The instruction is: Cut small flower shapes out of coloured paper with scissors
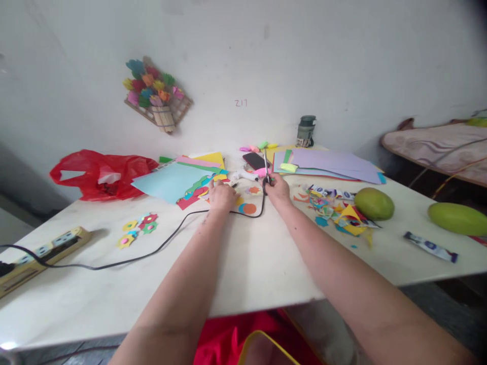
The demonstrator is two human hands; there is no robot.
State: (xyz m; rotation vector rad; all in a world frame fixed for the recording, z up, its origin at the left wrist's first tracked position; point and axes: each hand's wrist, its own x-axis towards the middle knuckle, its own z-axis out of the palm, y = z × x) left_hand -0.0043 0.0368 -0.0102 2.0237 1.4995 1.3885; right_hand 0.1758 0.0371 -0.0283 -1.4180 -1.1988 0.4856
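My right hand (277, 190) is closed round the dark handles of a pair of scissors (266, 161), whose blades point up and away from me. My left hand (222, 196) rests low over the small coloured paper pieces, its fingers bent; whether something lies under them is hidden. Just past the hands is a white glue gun (245, 176). Orange and blue paper circles (249, 208) lie between my hands. Wavy-edged paper strips (196, 188) sit left of my left hand. Paper scraps (348, 218) are heaped to the right of my right hand.
A black cord (167, 248) runs from the power strip (45, 256) across the table. Paper flowers (137, 229), a red bag (104, 175) and blue sheets (171, 181) lie left. Two green fruits (375, 204), purple sheets (335, 163) and a glue tube (431, 247) lie right. A phone (255, 161) lies behind.
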